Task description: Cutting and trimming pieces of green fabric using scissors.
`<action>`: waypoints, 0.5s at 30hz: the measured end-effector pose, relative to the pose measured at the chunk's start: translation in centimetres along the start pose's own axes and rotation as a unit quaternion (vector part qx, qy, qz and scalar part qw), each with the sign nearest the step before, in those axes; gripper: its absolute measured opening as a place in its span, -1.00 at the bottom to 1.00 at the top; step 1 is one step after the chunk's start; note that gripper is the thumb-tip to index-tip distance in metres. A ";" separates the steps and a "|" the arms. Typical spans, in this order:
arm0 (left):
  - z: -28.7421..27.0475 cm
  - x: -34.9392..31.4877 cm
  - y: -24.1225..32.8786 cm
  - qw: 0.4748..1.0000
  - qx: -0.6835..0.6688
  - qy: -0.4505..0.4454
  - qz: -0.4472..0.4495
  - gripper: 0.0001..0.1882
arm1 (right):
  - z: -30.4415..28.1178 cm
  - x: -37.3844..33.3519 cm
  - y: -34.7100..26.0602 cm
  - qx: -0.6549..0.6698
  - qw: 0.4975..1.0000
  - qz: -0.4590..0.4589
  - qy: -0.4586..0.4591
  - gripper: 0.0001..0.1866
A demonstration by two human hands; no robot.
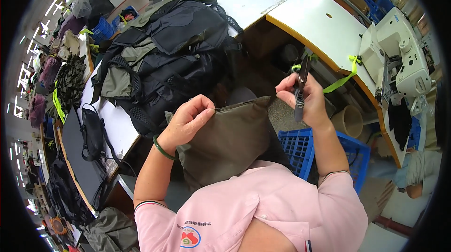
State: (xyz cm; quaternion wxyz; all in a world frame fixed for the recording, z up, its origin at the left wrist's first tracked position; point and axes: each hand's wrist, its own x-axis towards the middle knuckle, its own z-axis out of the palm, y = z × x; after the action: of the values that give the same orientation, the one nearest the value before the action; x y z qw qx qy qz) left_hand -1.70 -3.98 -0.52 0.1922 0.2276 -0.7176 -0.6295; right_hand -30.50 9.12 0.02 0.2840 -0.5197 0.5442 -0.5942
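My left hand (190, 118) is closed in a pinch on the upper edge of an olive-brown fabric piece (225, 141). This piece hangs against my lap, and a dark strip runs along its top edge. My right hand (307, 99) holds dark thread snips (300, 85) upright, apart from the fabric's right corner. Thumb and forefinger of that hand come close together; whether a thread lies between them is too small to tell. A green bangle (164, 148) circles my left wrist.
Black and olive backpacks (183, 41) are heaped on the white table ahead. A blue crate (296, 151) stands beside my right arm, near a tan bucket (347, 123). At the right, a sewing machine (404, 55) sits on its table. A small black pouch (92, 132) lies at the left.
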 end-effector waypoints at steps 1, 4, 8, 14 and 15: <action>0.4 0.0 0.1 1.000 0.009 0.006 0.014 -0.89 | 0.0 0.3 -0.9 -0.018 1.000 -0.008 -0.022 -0.72; 1.3 0.2 0.4 1.000 -0.019 -0.019 -0.005 -0.88 | 0.5 1.0 -3.6 -0.126 0.984 -0.043 -0.116 -0.63; 2.0 0.6 0.3 0.999 -0.003 -0.043 0.008 -0.87 | 2.2 2.3 -4.1 -0.152 0.952 -0.014 -0.267 -0.63; 2.8 -0.4 1.0 0.984 0.178 0.000 0.022 -0.77 | 2.2 1.1 -2.5 -0.132 0.963 0.010 -0.233 -0.67; 3.0 -0.7 0.3 0.973 0.212 0.038 0.080 -0.77 | 2.3 0.9 -2.5 -0.131 0.961 0.023 -0.241 -0.67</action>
State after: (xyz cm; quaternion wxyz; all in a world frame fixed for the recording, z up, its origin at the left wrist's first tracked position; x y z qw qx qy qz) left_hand -2.84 -1.14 -0.58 0.2165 0.2290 -0.8426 -0.4367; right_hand -28.07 8.16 2.29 0.3497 -0.6677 0.5441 -0.3684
